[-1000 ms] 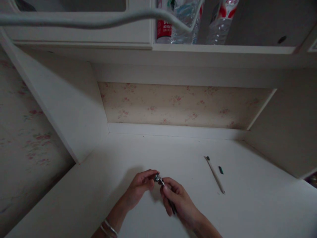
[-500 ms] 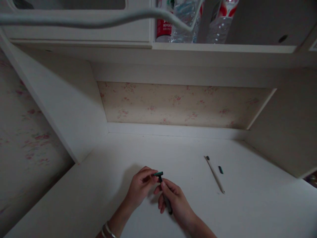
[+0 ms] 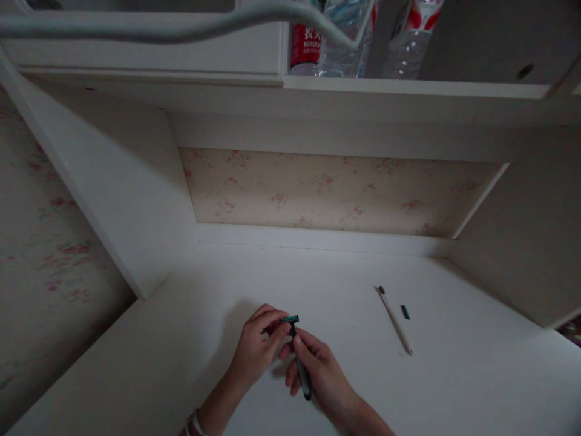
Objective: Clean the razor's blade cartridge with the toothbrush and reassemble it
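A small razor [image 3: 297,351] with a dark handle and a green head is held above the white desk [image 3: 454,375] near its front middle. My right hand [image 3: 318,369] is closed round the handle, thumb up by the neck. My left hand [image 3: 258,345] pinches the green head between thumb and fingers. A bracelet shows on my left wrist at the lower edge.
A thin pale stick [image 3: 394,321] with a dark tip lies on the desk to the right, a small dark green piece [image 3: 405,312] beside it. Plastic water bottles [image 3: 345,36] stand on the shelf overhead. A white side panel [image 3: 113,194] walls the left.
The razor's green head has turned to face up and sits flatter between my left fingers. Both hands have shifted slightly toward the desk's front; my right hand now grips lower on the handle.
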{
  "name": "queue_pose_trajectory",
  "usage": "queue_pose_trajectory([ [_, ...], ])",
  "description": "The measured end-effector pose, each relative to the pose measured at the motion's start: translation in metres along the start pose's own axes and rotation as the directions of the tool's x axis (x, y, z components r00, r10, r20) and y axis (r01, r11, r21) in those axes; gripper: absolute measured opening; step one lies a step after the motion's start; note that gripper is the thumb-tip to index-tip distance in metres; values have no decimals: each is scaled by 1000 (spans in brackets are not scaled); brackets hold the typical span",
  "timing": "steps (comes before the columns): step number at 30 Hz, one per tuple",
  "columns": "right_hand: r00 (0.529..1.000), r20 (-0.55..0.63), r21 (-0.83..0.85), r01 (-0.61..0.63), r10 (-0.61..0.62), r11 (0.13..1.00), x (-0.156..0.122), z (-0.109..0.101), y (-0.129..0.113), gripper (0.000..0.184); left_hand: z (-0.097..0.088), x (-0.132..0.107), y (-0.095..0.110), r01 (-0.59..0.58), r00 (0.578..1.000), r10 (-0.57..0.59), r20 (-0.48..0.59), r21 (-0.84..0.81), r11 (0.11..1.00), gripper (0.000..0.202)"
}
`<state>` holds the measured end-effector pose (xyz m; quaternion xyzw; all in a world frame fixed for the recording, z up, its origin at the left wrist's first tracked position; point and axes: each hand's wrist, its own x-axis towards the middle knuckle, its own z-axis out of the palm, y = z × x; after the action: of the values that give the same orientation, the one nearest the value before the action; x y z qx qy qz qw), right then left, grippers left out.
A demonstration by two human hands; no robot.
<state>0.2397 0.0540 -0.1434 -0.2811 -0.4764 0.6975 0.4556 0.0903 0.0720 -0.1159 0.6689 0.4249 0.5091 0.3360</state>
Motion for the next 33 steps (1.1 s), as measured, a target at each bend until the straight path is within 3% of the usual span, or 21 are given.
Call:
queue_pose_trajectory([
  [4,998,-21,-238,46,-52,970,0,-5,-6,37,0,1,-1,11,1000,-11,-1,9,1000,18],
  [8,988,-43,-483,109,-148,869,-1,-13,-18,30,5,1,-12,49,999,-50,7,14,999,22],
  [11,969,-119,-614,101,-218,783,1,-26,-25,35,10,0,-21,119,993,-119,16,7,993,37],
  [14,913,-269,-732,14,-308,681,6,-52,-31,37,13,-1,-25,148,989,-149,22,38,988,37],
  [18,794,-360,-903,-165,-489,397,7,-102,-42,38,12,0,-25,121,992,-124,20,130,984,27],
  [22,715,-456,-880,-451,-530,149,2,-145,-53,37,12,1,-27,95,994,-104,31,218,971,30],
  [26,647,-597,-719,-694,-475,-42,-4,-163,-61,34,15,-1,-31,101,991,-119,59,250,963,28],
  [28,627,-623,-670,-736,-467,-95,-4,-165,-63,32,15,-2,-33,100,990,-122,74,250,963,27],
  [33,595,-647,-618,-775,-476,-129,-2,-165,-64,31,16,-3,-36,88,988,-117,101,254,963,26],
])
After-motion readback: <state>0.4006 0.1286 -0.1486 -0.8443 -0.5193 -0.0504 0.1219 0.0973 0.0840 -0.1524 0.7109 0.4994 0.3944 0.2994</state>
